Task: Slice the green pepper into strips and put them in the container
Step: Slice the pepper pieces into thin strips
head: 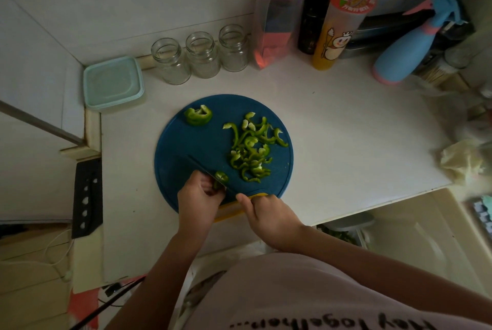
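Note:
A round blue cutting board (186, 140) lies on the white counter. A pile of green pepper strips (251, 148) covers its right half, and one uncut pepper chunk (198, 115) sits at its far left. My left hand (198, 198) holds a small pepper piece (221, 178) at the board's near edge. My right hand (266, 214) grips the yellow handle of a dark-bladed knife (205, 167), whose blade rests against that piece. A lidded pale green container (113, 84) stands at the back left corner.
Three empty glass jars (202, 54) line the back wall. To their right stand a bag, a dark bottle, a drink cup (338, 26) and a blue spray bottle (407, 52). Crumpled plastic bags (463, 159) lie at the counter's right edge. A black knife block (86, 196) is at left.

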Motion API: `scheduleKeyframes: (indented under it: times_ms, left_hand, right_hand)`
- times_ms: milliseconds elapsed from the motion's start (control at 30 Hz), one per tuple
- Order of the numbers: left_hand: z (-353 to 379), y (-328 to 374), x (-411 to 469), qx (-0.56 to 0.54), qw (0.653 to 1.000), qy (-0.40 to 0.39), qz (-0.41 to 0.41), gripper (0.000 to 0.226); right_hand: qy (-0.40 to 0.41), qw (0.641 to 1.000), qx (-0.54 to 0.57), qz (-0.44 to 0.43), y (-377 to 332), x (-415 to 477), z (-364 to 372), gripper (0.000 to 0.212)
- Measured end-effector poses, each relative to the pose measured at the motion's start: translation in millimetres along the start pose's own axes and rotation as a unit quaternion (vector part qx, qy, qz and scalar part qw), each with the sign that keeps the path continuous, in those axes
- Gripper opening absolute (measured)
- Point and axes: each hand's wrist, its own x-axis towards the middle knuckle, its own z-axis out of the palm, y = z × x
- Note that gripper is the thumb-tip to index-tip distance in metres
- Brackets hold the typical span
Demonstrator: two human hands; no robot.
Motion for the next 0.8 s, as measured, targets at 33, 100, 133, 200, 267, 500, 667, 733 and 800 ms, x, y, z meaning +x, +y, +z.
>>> scheduleKeyframes:
  times_ms: [33,100,133,200,267,500,667,733,800]
  left_hand:
    - [0.0,0.1,-0.5,-0.001,1.000,0.000,0.000,0.030]
    - [-0.1,0.5,-1.0,-0.003,1.000,0.001,-0.002,0.030]
    - [-0.1,1.1,-0.9,-0.003,1.000,0.001,-0.003,0.030]
    - [0.0,2.3,-1.2,-0.004,1.000,0.003,-0.008,0.030]
    - [-0.7,4.1,-1.9,-0.003,1.000,0.004,-0.013,0.029]
    - [-2.5,-0.3,0.5,0.016,1.000,-0.012,-0.016,0.028]
    - [-2.5,-2.5,1.6,0.009,0.999,-0.024,-0.021,0.026]
    - [-3.4,-3.0,1.8,0.009,0.999,-0.025,-0.021,0.026]
    - [-3.4,-1.8,1.5,0.006,1.000,-0.023,-0.019,0.025]
  right_hand:
    - [0.001,1.000,0.001,0.000,0.7,-0.3,0.9,0.058]
    - [0.002,1.000,-0.006,0.002,1.1,-0.1,2.2,0.057]
    - [0.003,1.000,-0.012,0.003,1.3,0.4,2.5,0.057]
    - [-0.002,1.000,-0.017,0.006,2.8,0.3,2.5,0.056]
    - [-0.015,1.000,-0.015,0.021,6.5,-1.1,1.7,0.052]
    - [0.001,0.997,-0.072,0.013,6.3,-3.1,-0.9,0.050]
    - [-0.006,0.995,-0.095,0.031,4.1,0.7,1.1,0.052]
    - [-0.011,0.994,-0.100,0.036,-0.3,4.5,2.6,0.056]
    - [-0.011,0.994,-0.098,0.044,-4.8,11.6,3.6,0.061]
